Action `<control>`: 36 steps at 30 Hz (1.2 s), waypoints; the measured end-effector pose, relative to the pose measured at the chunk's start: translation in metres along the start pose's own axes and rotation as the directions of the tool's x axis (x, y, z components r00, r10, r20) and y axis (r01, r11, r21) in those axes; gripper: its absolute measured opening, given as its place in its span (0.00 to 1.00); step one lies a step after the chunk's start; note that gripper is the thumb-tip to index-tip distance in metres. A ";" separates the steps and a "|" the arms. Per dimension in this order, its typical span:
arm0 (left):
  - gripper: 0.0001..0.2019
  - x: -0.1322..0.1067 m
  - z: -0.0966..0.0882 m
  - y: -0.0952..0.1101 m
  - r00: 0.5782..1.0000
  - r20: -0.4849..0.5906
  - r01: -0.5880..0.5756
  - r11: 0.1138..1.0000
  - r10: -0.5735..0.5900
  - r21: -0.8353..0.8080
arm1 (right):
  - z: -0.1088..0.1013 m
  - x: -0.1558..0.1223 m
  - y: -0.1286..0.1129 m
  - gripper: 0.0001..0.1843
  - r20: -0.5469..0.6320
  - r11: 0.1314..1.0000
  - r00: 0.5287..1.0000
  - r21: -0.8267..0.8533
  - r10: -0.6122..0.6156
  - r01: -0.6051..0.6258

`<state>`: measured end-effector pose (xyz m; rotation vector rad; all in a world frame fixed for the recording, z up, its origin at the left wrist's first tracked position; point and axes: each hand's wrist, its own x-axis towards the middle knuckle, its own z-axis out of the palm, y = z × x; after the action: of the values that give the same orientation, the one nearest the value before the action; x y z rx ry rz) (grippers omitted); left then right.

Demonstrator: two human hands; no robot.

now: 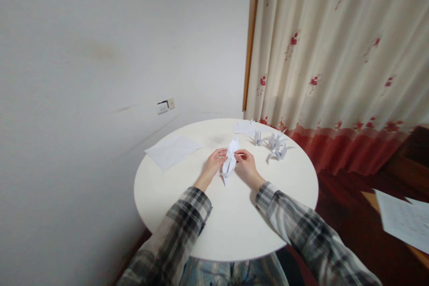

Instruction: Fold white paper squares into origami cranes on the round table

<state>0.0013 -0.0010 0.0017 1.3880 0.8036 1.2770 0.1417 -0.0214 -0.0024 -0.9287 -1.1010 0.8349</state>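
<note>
Over the middle of a round white table [187,214], my left hand [214,163] and my right hand [245,163] pinch a partly folded white paper figure [230,161] between them. The figure is long and pointed, tilted with its upper tip toward the far side. Both sets of fingers are closed on its sides. Plaid sleeves cover both forearms.
A flat white sheet stack [172,151] lies at the table's left. Several finished paper cranes [276,145] stand at the far right, with more white paper [246,127] behind them. A floral curtain [335,53] hangs behind. Printed sheets [402,223] rest on a surface at the right.
</note>
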 end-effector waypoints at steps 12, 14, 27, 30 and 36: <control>0.27 -0.008 0.006 0.006 0.994 0.105 0.006 0.997 -0.014 0.077 | -0.006 0.003 0.006 0.19 -0.160 0.997 0.986 -0.056 -0.055 0.046; 0.25 -0.006 0.005 0.004 0.996 0.088 -0.015 0.993 0.004 0.119 | -0.006 0.004 0.006 0.19 -0.178 0.998 0.983 -0.047 -0.039 0.031; 0.11 0.005 -0.004 -0.005 0.961 -0.199 -0.112 0.928 0.193 0.357 | -0.007 0.005 0.010 0.17 -0.207 0.999 0.978 -0.027 -0.025 0.020; 0.08 0.002 -0.005 -0.002 0.961 -0.189 -0.100 0.896 0.199 0.433 | -0.008 0.006 0.011 0.16 -0.221 0.999 0.975 -0.034 -0.030 0.023; 0.06 -0.004 -0.003 0.005 0.944 -0.217 -0.126 0.877 0.250 0.464 | -0.008 0.006 0.013 0.17 -0.209 0.999 0.977 -0.034 -0.031 0.024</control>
<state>-0.0030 -0.0051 0.0057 1.7097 1.2321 1.5214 0.1492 -0.0129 -0.0132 -1.0013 -0.9438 0.6816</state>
